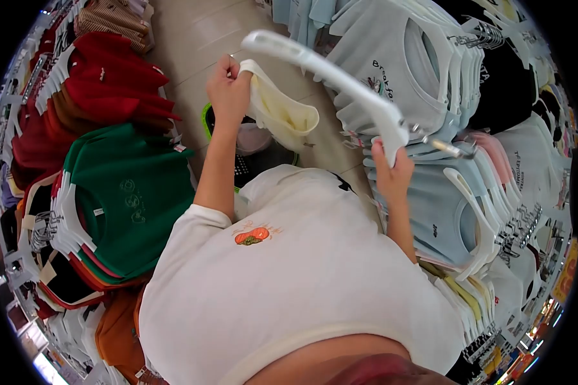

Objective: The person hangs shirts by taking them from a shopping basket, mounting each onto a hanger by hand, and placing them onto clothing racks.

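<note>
My left hand (230,90) is closed on the edge of a pale cream garment (279,115), which hangs down to the right of the fingers with its opening showing. On the other side, my right hand (393,172) grips one end of a white plastic hanger (327,67). The hanger slants up and left, its far end above the garment and apart from my left hand. Its metal hook points right, near the racked shirts. Nothing hangs on the hanger.
Green (131,199) and red shirts (109,77) hang on a rack at left. Grey (392,70) and light blue shirts (430,199) hang at right. A dark basket with a green rim (207,120) stands on the tiled aisle floor (196,32), partly hidden.
</note>
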A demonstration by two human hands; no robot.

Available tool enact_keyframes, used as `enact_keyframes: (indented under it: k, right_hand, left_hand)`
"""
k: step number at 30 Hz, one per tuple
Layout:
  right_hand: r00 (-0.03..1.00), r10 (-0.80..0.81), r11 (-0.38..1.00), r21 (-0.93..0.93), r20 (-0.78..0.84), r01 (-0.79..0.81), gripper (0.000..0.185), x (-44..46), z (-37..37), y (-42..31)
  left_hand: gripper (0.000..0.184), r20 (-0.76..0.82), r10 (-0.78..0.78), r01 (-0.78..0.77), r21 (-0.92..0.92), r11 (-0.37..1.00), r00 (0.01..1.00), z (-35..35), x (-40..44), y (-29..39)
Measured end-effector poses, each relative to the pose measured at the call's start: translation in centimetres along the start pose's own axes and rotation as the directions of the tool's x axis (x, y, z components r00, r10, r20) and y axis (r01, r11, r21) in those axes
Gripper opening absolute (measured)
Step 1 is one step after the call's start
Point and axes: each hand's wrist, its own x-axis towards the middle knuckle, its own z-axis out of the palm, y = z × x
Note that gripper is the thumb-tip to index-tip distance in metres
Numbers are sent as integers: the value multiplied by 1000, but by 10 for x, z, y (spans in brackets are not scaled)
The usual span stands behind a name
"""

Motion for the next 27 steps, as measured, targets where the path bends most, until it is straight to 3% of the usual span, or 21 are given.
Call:
enact_keyframes:
  k: [2, 5, 8, 11, 14, 17, 21, 23, 24, 27]
  right_hand:
    - [997, -4, 999, -40, 73, 7, 22, -23, 5, 14]
    - [996, 72, 997, -11, 57, -71, 23, -44, 12, 16]
    - [994, 68, 997, -47, 90, -64, 20, -50, 12, 21]
    - [995, 11, 999, -47, 96, -7, 20, -50, 16, 23]
    - [994, 33, 999, -30, 106, -30, 20, -44, 20, 19]
    - [992, 15, 1000, -4, 125, -15, 19, -36, 25, 16]
    - [990, 16, 1000, 0, 141, -16, 19, -32, 34, 22]
    - [992, 40, 998, 33, 122, -45, 18, -29, 39, 18]
    - [989, 31, 999, 34, 144, -36, 19, -28, 40, 21]
    - [980, -81, 995, 64, 184, 70, 19, -28, 44, 30]
  left_hand:
    - [25, 15, -30, 31, -119, 992, 999, -3, 11, -8]
    - [25, -5, -97, 95, -131, 987, 995, -9, 19, 5]
    - [23, -9, -41, 41, -82, 996, 999, -14, 28, -2]
    - [25, -9, 267, -260, 200, 945, 964, -14, 26, 8]
    - [25, 112, 337, -355, 312, 881, 935, -11, 12, 32]
    - [28, 206, 358, -407, 295, 865, 911, -6, -3, 49]
    - [30, 381, 435, -504, 98, 858, 816, -1, -38, 90]
    - [31, 456, 406, -435, -46, 899, 792, 0, -56, 103]
    - [28, 520, 449, -478, -88, 874, 726, -1, -60, 105]
    - [25, 580, 530, -383, -366, 848, 619, 3, -71, 119]
